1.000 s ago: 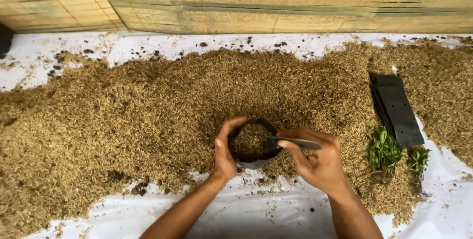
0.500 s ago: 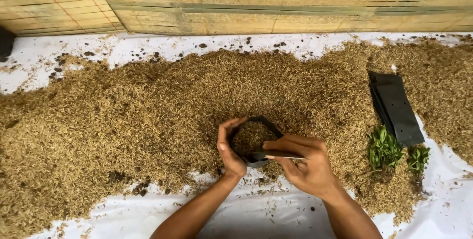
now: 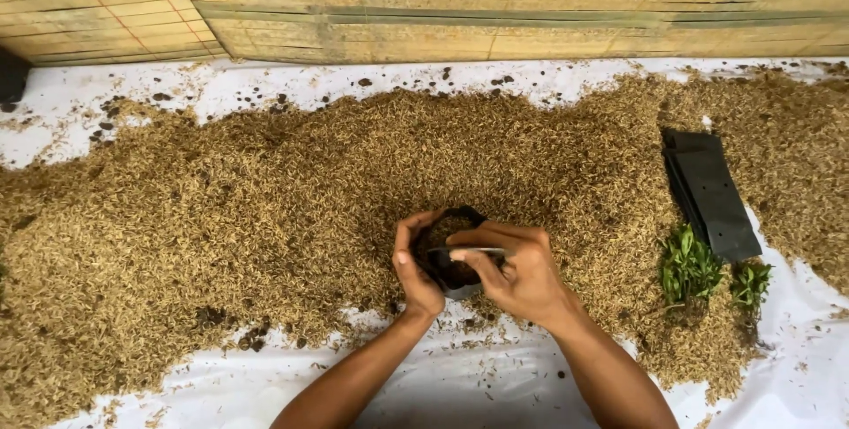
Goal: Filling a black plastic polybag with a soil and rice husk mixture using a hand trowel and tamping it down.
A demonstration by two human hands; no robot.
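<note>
At the near edge of the long heap of rice husk (image 3: 292,217), just where it thins out onto the white sheet (image 3: 460,385), a small black nursery bag (image 3: 449,256) stands between the person's two hands. Its mouth faces up toward the camera, so its long axis runs roughly vertical, perhaps leaning a little toward the person; the rim is pulled into an uneven oval. Inside I can see dark, husk-mixed filling that reaches close to the rim, so I judge the filling largely done, with firming or topping up left at most; no seedling stands in it yet. The left hand (image 3: 414,271) is curled round the bag's left side, thumb on the near rim, clenched on the bag to keep it upright. The right hand (image 3: 517,274) lies over the right side of the rim, its fingers pinching the edge; a pale strip shows under the fingertips, and I cannot tell whether that is the folded bag edge or something separate. Further right, well apart from the hands, two small bunches of green seedlings (image 3: 690,265) lie on the husk, and just beyond them a flat stack of empty black bags (image 3: 712,195) lies with its length running away from the person. Behind everything a wall of bamboo slats (image 3: 495,4) closes the scene.
</note>
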